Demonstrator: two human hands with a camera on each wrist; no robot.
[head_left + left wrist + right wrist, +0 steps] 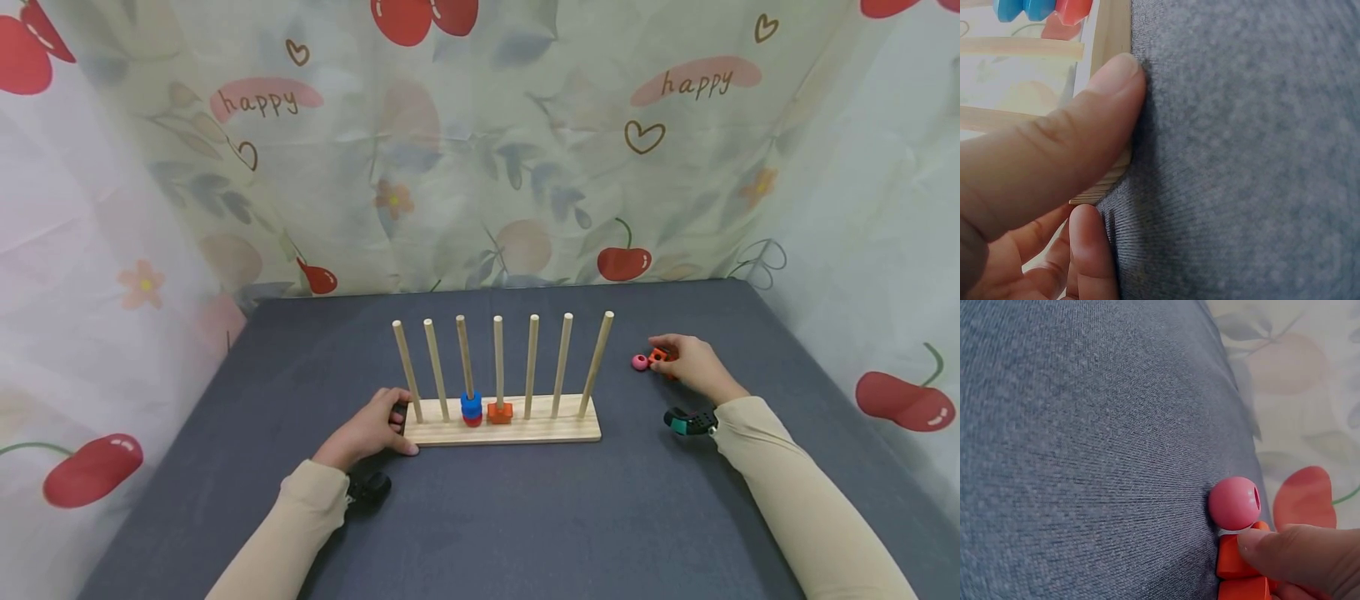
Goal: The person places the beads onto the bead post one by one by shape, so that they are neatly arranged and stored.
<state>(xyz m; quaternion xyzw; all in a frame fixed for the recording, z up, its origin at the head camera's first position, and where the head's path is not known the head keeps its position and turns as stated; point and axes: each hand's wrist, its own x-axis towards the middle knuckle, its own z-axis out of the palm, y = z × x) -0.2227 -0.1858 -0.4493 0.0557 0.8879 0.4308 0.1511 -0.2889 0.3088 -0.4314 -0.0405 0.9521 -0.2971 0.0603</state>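
A wooden peg stand [547,431] with several upright pegs stands on the dark cloth. My left hand [369,429] grips its left end, thumb [1104,100] along the front edge and fingers by the end face. Blue beads [471,404] sit over a red bead [472,422] on one peg; an orange cross-shaped bead [500,413] is on the middle peg. Right of the stand, my right hand [699,367] pinches an orange bead [1233,556], its other fingers mostly hidden. A second orange bead [1244,589] lies beside it, and a round pink bead [1234,503] on the other side.
Dark grey cloth [495,517] covers the table. A printed curtain [480,167] hangs behind and along both sides. Each wrist wears a black device, the right one [690,422] with a green part. The tall pegs [597,367] rise between the hands.
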